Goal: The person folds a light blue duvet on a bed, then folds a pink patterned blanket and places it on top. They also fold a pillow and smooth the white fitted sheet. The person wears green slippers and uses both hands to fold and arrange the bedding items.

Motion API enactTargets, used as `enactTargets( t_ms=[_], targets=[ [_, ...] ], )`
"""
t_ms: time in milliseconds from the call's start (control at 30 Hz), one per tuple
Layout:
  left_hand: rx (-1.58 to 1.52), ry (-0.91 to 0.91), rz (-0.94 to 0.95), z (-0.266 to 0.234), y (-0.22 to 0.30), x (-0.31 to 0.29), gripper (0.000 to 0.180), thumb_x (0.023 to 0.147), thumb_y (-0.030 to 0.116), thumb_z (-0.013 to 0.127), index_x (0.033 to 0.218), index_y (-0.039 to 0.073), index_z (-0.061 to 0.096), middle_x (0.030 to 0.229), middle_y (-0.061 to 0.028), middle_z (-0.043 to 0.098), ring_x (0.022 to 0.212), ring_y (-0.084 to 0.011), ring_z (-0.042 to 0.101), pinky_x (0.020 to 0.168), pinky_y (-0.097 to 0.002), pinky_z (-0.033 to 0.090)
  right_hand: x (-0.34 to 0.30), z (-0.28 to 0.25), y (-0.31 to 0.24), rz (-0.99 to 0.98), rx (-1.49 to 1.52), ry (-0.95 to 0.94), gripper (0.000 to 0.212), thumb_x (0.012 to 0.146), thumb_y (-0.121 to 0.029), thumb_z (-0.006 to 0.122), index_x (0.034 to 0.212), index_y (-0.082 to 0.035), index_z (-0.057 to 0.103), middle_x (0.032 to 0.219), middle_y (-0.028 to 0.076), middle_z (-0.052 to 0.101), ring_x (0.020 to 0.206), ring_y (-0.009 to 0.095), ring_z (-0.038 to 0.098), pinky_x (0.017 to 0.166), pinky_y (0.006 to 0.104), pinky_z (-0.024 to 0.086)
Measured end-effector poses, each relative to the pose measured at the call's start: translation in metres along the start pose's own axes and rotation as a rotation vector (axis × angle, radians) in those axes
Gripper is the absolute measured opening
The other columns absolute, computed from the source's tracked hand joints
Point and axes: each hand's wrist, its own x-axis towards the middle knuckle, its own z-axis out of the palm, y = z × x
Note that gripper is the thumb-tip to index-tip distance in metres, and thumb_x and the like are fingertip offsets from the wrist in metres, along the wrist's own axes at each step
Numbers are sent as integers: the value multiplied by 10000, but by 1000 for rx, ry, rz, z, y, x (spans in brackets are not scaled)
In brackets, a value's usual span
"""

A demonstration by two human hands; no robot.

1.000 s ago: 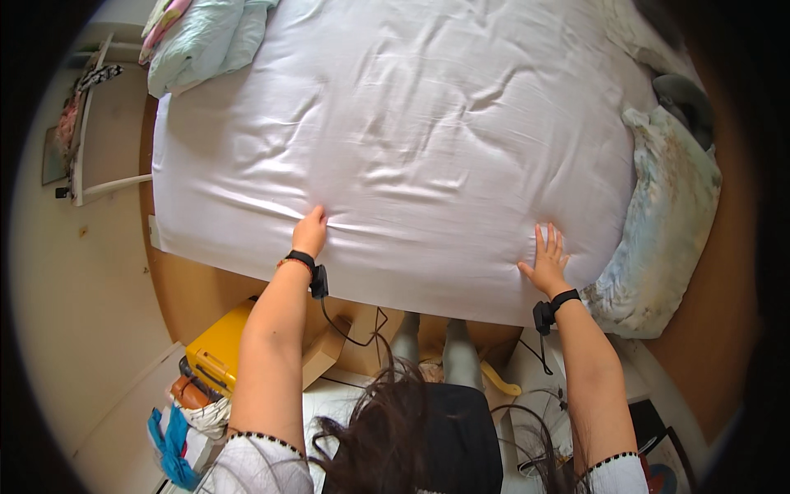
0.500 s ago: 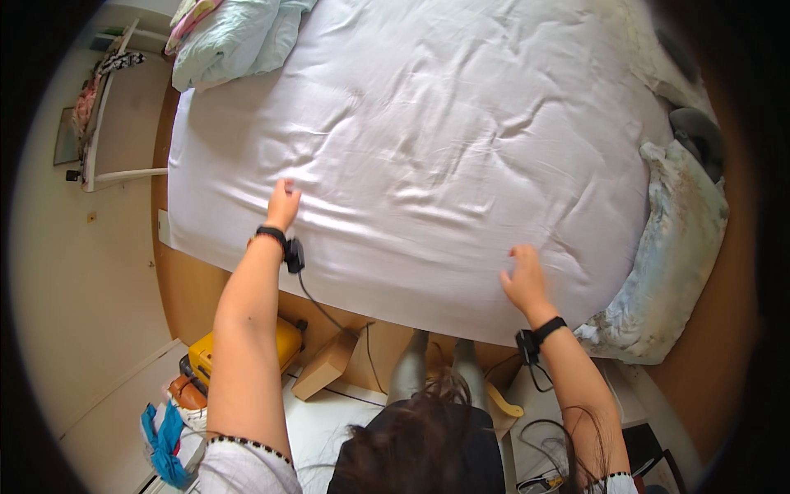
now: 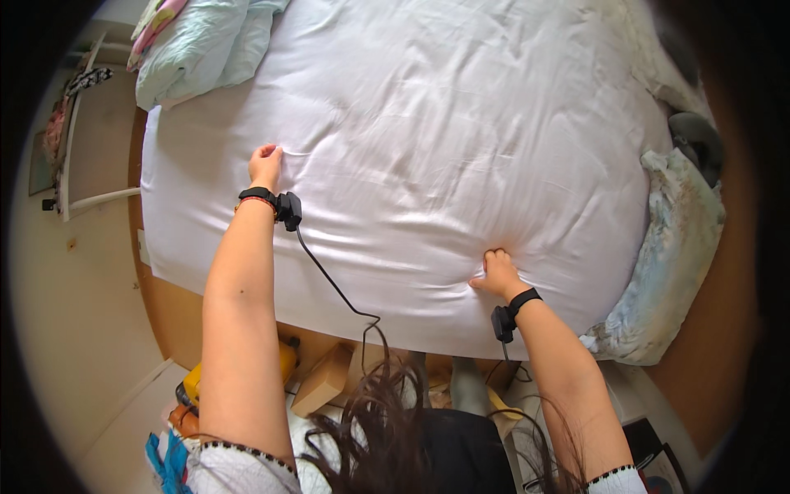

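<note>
A pale pinkish-white bed sheet (image 3: 370, 189) covers the mattress, with creases running across it. On the left part of the sheet, the curled fingers of my left hand (image 3: 265, 166) pinch a bit of the fabric, and a small fold runs from the fingertips. My right hand (image 3: 499, 274) is nearer the front edge of the bed, its fingers bent into the sheet and the thumb out to the left. Wrinkles spread from its fingertips, where the cloth is gathered. Both wrists carry black bands with small devices and cables.
A folded light-green quilt (image 3: 202, 53) lies at the far left of the bed. A patterned pillow (image 3: 671, 255) and a grey rounded cushion (image 3: 695, 140) are along the right side. Below the near edge are a cardboard box (image 3: 323, 383) and a yellow case (image 3: 288, 360).
My right hand has come down onto the sheet, slightly left, and bunches it. My left hand has moved a little farther away and left, now pinching fabric. The view has shifted slightly.
</note>
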Motion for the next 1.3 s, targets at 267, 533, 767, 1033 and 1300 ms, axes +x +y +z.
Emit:
enactTargets(
  t_ms=[267, 533, 767, 1033, 1300],
  targets=[
    [-230, 176, -138, -57, -90, 0, 303, 807, 211, 787, 1011, 0, 715, 942, -71, 708, 836, -165, 636, 761, -315, 521, 5, -6, -1, 29, -2, -95, 593, 671, -392, 835, 1082, -63, 563, 1213, 144, 500, 1219, 341, 447, 984, 465, 435],
    [36, 416, -717, -274, -339, -245, 284, 859, 252, 687, 879, -31, 694, 898, -134, 682, 797, -265, 621, 739, -388, 518, 5, -1, 1, -6, 12, 12, 527, 623, -361, 864, 918, -52, 555, 1080, 176, 528, 1115, 362, 481, 953, 427, 445],
    [-338, -86, -1112, -249, -396, -306, 505, 922, 210, 593, 1363, 197, 347, 891, -90, 534, 720, -220, 539, 626, -446, 514, 2, -1, 6, -41, 42, 23, 504, 625, -354, 862, 859, -59, 526, 1032, 169, 532, 1063, 349, 489, 926, 407, 440],
    [-407, -72, -980, -178, -299, -194, 596, 950, 603, 496, 1298, 119, 503, 1275, -114, 545, 1079, -258, 559, 813, -423, 509, 2, -2, 4, -60, 46, 25, 492, 620, -339, 858, 825, -63, 506, 972, 159, 533, 1008, 340, 494, 884, 397, 442],
    [-544, 225, -931, -150, -322, -188, 523, 979, 549, 423, 1190, 91, 560, 1135, -97, 636, 938, -240, 635, 697, -428, 512, 0, -4, 5, -78, 37, 10, 488, 616, -354, 855, 854, -63, 544, 1036, 174, 550, 1049, 352, 503, 914, 405, 447]
  ],
)
